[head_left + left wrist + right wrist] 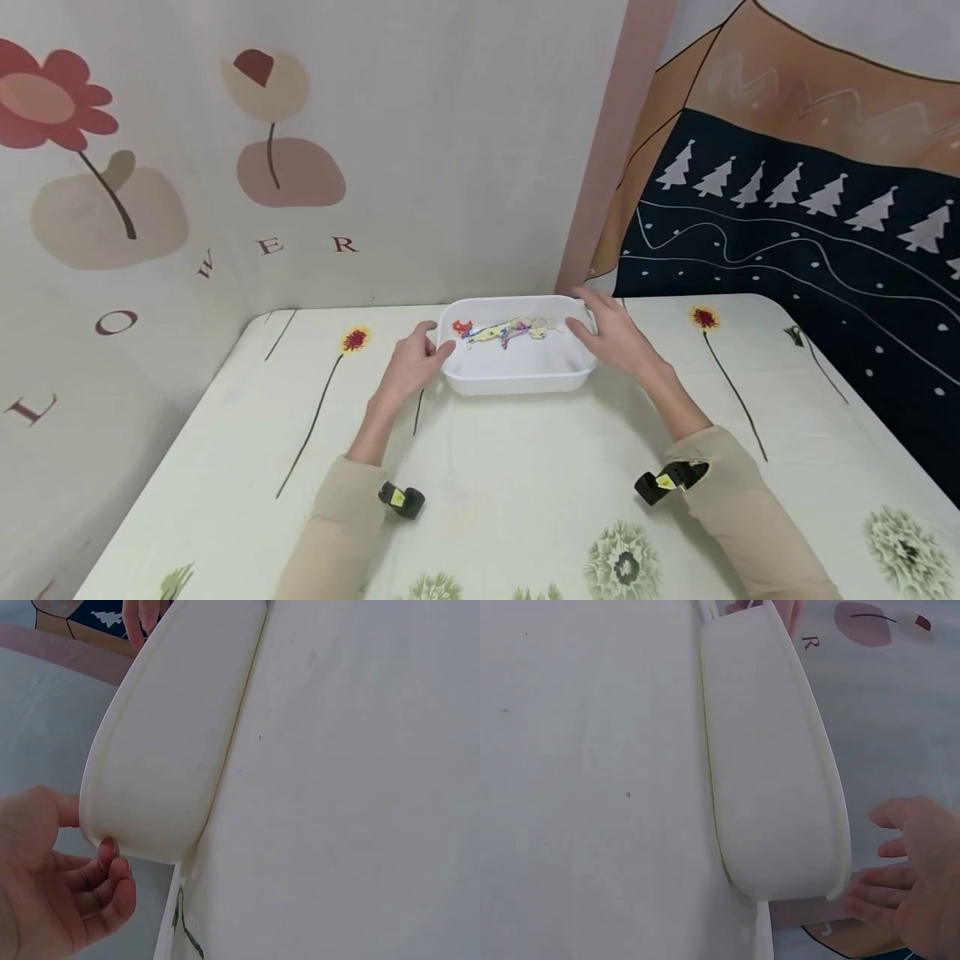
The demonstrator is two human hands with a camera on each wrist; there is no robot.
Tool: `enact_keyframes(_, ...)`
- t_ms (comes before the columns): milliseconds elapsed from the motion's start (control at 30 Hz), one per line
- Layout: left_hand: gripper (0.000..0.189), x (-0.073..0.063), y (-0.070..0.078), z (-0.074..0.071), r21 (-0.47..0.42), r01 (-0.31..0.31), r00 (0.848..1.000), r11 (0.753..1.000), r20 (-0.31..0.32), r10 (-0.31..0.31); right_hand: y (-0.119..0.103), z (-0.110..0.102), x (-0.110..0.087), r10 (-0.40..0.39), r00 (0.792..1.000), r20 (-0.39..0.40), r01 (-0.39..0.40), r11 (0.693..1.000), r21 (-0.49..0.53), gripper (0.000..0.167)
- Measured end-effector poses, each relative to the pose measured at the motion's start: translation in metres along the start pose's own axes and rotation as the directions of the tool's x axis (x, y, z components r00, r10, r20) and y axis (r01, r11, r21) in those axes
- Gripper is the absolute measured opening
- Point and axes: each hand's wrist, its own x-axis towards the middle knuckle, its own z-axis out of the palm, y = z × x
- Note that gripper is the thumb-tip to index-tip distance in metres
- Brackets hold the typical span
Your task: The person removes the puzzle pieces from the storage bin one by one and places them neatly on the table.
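A white plastic tub (517,384) stands on the table near its far edge. Inside it lie small colourful pieces (497,332): a red-orange one at the left, pale yellow patterned ones and a purple one, their kind too small to make out. My left hand (414,362) holds the tub's left end, thumb over the rim and fingers curled against the outer wall, as the left wrist view shows. At the opposite end my right hand (618,337) is spread, its thumb above the rim and its fingertips beside the tub's corner (832,889).
A pale flower-printed cloth (517,467) covers the table. Behind it hangs a light curtain (450,167) with flowers and letters. To the right is a dark cloth (750,242) with white trees. Each sleeve carries a black wrist camera (405,502).
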Motion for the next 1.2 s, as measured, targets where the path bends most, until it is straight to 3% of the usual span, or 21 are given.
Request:
enact_keyframes(267,0.051,0.002,0.0,0.002,-0.047,-0.041,0.999,0.998,-0.031,0.039,-0.007,0.013,0.011,0.005,0.999,-0.037,-0.003,0.998,0.056,0.049)
enact_keyframes(467,0.049,0.002,0.002,0.003,-0.053,-0.033,0.999,0.998,-0.03,0.031,-0.013,0.023,0.017,0.031,0.999,-0.008,-0.03,0.993,0.114,0.048)
enact_keyframes(733,0.048,0.0,0.003,0.004,-0.064,-0.012,1.0,0.998,-0.023,0.01,-0.019,0.034,0.025,0.099,0.995,0.01,-0.099,0.99,0.105,0.047)
enact_keyframes(1033,0.048,0.001,0.003,0.004,-0.062,-0.015,1.0,0.998,-0.026,0.014,-0.022,0.041,0.032,0.249,0.962,0.112,-0.26,0.961,0.1,0.054)
enact_keyframes(1200,0.048,0.0,0.003,0.004,-0.062,-0.011,0.999,0.998,-0.031,0.009,-0.023,0.045,0.035,0.27,0.954,0.129,-0.282,0.956,0.083,0.05)
